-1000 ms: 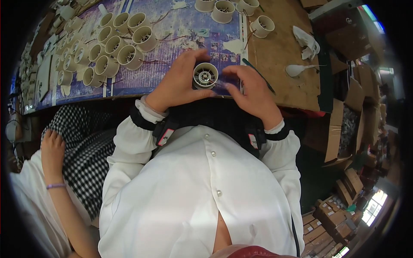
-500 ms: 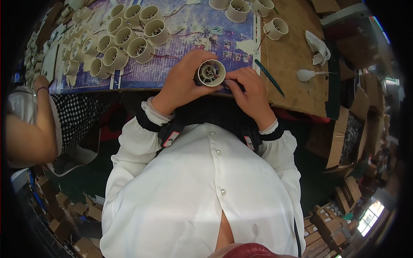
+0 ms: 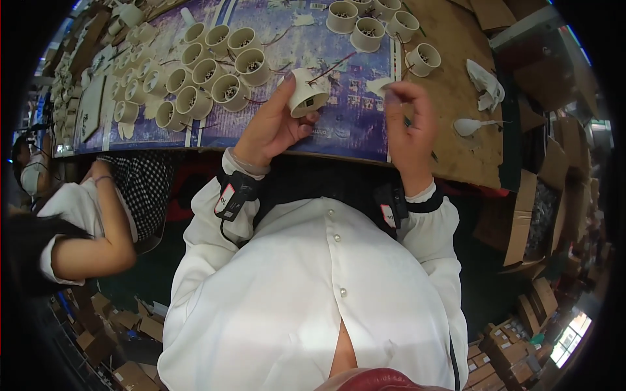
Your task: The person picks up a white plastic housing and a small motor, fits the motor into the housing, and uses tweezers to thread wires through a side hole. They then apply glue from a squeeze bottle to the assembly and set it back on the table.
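Note:
My left hand point(image 3: 266, 133) is closed around a white cup-shaped fan housing point(image 3: 306, 88). The housing is tilted, its side and a small dark square on it showing, and thin dark red wires point(image 3: 336, 68) stick out to the upper right. To the right, apart from the housing, my right hand point(image 3: 415, 133) is raised over the table. Its thumb and index finger are bent together at the tips; anything between them is too small to make out. A thin green stick-like tool point(image 3: 407, 121) lies on the table, mostly hidden behind the right hand.
Several white cups point(image 3: 229, 91) with metal parts and wires stand at left; more cups point(image 3: 367, 34) stand at the far right. A crumpled white cloth point(image 3: 486, 85) and a white dropper bulb point(image 3: 465, 127) lie on cardboard point(image 3: 456, 153). A co-worker point(image 3: 98, 221) sits at left.
The housing has turned from its open end facing up to its side showing, and moved slightly up and left. My right hand has moved away from it, rightward.

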`<state>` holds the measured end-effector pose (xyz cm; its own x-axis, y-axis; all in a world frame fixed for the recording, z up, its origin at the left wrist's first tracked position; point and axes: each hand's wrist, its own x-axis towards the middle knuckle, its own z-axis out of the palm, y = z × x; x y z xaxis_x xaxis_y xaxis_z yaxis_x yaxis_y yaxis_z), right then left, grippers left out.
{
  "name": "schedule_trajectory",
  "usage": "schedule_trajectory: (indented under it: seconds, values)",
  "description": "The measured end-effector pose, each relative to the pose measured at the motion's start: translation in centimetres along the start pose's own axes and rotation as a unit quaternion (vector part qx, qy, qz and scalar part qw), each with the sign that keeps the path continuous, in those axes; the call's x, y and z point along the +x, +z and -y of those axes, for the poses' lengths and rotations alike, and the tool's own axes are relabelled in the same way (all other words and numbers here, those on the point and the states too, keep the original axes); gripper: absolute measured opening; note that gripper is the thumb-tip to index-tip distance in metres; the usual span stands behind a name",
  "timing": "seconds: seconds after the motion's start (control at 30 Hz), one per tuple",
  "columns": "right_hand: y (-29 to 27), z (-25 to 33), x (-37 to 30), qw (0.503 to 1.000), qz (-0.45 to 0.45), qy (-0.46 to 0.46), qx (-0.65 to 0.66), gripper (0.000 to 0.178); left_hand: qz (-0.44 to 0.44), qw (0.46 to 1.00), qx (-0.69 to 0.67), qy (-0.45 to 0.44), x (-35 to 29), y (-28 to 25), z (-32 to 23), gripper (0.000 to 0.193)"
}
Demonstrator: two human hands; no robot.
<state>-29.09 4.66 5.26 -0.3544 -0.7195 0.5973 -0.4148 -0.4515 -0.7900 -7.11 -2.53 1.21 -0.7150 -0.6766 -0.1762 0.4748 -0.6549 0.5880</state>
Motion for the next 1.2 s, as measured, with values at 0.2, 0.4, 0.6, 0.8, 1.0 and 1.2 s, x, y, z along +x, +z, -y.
schedule_trajectory:
  seconds: [0.2,0.4,0.6,0.8,1.0,1.2]
  values:
    - [2.0,-0.9,-0.9,0.982,0.179,-0.022,-0.045,0.021,-0.008,0.996,-0.071,-0.051,0.6,0.3,0.3,0.049]
    - [3.8,-1.0,-0.4,0.981,0.157,-0.07,-0.087,0.025,-0.117,0.993,-0.002,-0.025,0.9,3.1,0.6,0.048]
    - [3.9,-1.1,-0.5,0.982,0.145,-0.061,-0.106,0.032,-0.071,0.996,-0.011,-0.043,0.5,2.2,1.0,0.046]
    - [3.7,-1.4,-1.0,0.983,0.162,-0.022,-0.085,0.033,-0.036,0.997,-0.028,-0.061,0.4,1.8,1.1,0.041]
    - [1.9,-2.0,-0.7,0.962,0.251,0.101,-0.029,0.038,-0.066,0.996,0.053,-0.04,-0.1,2.5,0.3,0.038]
    - [0.6,0.6,-1.3,0.961,0.26,0.031,0.085,0.037,-0.048,0.988,0.143,0.04,-0.2,2.5,0.3,0.041]
